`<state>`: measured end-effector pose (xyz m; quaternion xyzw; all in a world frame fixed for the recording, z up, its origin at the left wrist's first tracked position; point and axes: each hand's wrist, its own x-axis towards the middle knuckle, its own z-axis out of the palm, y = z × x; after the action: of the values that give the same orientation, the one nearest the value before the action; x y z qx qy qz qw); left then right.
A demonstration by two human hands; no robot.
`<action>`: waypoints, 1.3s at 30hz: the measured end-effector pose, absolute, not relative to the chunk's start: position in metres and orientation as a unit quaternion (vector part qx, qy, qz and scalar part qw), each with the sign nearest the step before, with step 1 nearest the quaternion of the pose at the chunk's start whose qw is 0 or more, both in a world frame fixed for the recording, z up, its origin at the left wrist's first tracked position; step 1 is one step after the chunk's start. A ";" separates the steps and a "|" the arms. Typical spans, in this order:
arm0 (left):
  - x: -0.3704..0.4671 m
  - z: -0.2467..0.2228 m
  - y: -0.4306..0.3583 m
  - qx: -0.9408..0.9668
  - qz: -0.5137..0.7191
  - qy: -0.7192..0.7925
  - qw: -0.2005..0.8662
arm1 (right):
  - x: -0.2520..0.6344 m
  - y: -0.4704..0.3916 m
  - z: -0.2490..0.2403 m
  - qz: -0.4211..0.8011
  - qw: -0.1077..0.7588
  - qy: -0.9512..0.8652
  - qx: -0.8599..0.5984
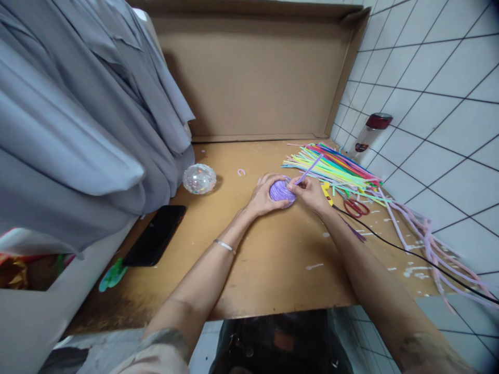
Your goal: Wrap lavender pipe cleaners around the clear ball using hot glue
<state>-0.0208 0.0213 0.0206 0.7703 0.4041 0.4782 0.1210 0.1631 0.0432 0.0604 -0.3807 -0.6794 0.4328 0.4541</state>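
My left hand (266,198) is wrapped around a purple ball (281,192) with a ridged, wound surface, above the middle of the table. At the ball's right side, my right hand (307,191) pinches a purple pipe cleaner (312,170). One end of that strand sticks up and to the right, past the fingers; its lower end meets the ball. Just right of my right hand lies a yellow glue gun (327,194), partly hidden by the wrist, with a black cord trailing away.
Colourful pipe cleaners (339,169) lie in a pile at the back right, near red-handled scissors (356,208) and a red-lidded bottle (370,136). Purple strands (429,241) hang over the right edge. Left are a clear ball (199,179), a black phone (156,235) and a grey curtain (89,114).
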 end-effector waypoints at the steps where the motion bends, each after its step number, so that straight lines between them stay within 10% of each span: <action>1: -0.021 0.021 0.021 0.770 0.478 0.404 0.121 | 0.163 0.043 0.060 0.434 0.454 -0.679 -0.380; 39: -0.017 0.018 0.023 0.728 0.527 0.392 0.198 | 0.162 0.042 0.054 0.390 0.463 -0.702 -0.375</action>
<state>-0.0167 0.0233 0.0179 0.7282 0.3916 0.5265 0.1980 0.1616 0.0418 0.0536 -0.3752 -0.7020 0.3899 0.4630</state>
